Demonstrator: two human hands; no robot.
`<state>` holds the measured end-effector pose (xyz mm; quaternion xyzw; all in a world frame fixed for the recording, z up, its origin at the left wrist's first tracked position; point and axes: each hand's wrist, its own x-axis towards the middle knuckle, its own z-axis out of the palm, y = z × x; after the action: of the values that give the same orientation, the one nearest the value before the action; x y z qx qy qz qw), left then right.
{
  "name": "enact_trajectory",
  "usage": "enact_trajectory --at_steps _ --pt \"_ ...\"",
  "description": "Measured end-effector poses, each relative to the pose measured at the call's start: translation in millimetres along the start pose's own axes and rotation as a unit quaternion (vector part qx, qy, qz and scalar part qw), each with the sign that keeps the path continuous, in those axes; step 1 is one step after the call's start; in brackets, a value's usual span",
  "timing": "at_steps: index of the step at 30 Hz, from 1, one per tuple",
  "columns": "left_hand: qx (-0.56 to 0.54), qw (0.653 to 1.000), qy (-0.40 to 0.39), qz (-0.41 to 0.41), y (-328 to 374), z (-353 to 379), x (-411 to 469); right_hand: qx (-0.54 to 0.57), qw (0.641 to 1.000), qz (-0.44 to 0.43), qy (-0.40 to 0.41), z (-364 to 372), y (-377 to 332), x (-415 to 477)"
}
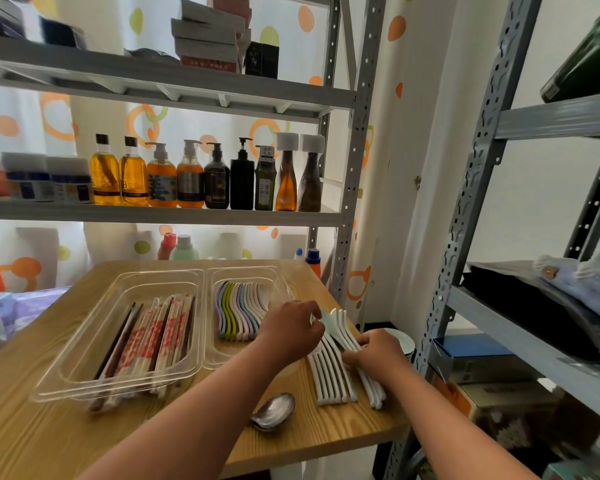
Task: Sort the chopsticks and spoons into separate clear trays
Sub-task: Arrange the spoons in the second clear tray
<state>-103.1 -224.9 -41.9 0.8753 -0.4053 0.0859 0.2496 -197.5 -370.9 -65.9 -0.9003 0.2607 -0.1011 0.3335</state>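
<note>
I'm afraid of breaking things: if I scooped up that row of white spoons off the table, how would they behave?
The white spoons look glazed and ceramic, so probably stiff, slippery and chippable. They lie loose, side by side, near the table edge, so a push might scatter them. Both the left hand and right hand steady them.

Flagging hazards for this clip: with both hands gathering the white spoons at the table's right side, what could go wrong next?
The white spoons lie close to the table edge; a nudge from the right hand could push some off. The left hand might drop a loosely gathered stack before reaching the spoon tray. The metal spoons near the front edge could be overlooked.
</note>
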Motion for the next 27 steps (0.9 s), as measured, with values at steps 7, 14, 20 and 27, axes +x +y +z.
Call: enact_trajectory --at_steps 7,14,20,27 --pt "-0.002 1.000 0.017 0.002 -3 -3 -1 0.006 1.000 0.003 0.015 -1 -2 -2" --pt "0.010 0.998 0.049 -0.024 -11 -14 3 0.048 0.997 -0.035 0.051 -16 -32 -7" --pt "0.034 0.994 0.080 -0.066 -36 -38 -1 0.066 0.995 -0.074 0.034 -13 -70 -8" --pt "0.085 0.986 0.063 -0.128 -88 -69 -15 0.064 0.992 -0.107 0.026 21 -123 -2"
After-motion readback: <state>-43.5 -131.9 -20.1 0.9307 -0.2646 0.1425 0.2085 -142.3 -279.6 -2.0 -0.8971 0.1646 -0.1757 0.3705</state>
